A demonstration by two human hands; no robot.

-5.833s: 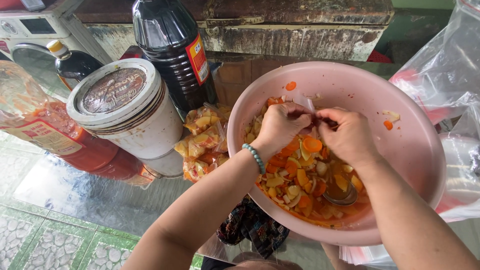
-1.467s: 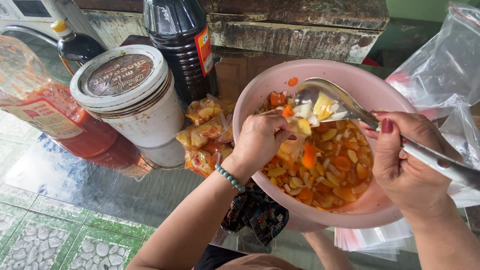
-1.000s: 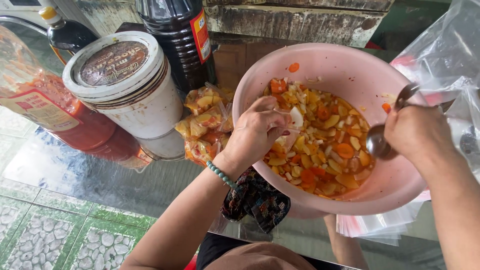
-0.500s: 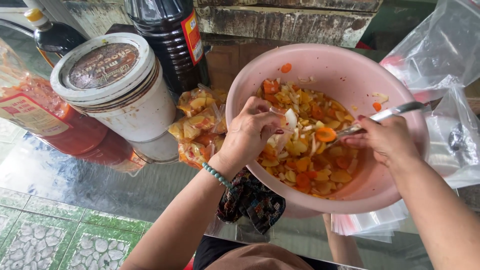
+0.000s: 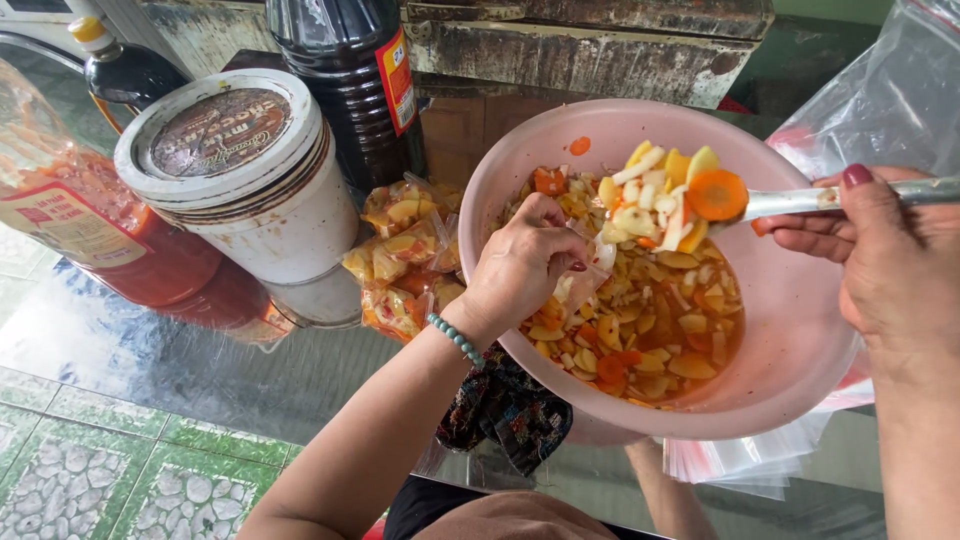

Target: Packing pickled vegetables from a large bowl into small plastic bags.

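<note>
Spoon (image 5: 690, 200) heaped with vegetables, held by right hand (image 5: 895, 265), above left hand (image 5: 525, 265).

tub (image 5: 240, 185) left of bowl (image 5: 800, 340), bottle (image 5: 345, 85) behind

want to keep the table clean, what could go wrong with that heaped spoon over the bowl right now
The spoon in the right hand is piled high with a carrot slice at its edge; pieces could slide off. The small clear bag held by the left hand has a narrow mouth, so some filling may miss it. Both sit above the pink bowl, so most spills should land there, though the orange liquid could splash.
</note>
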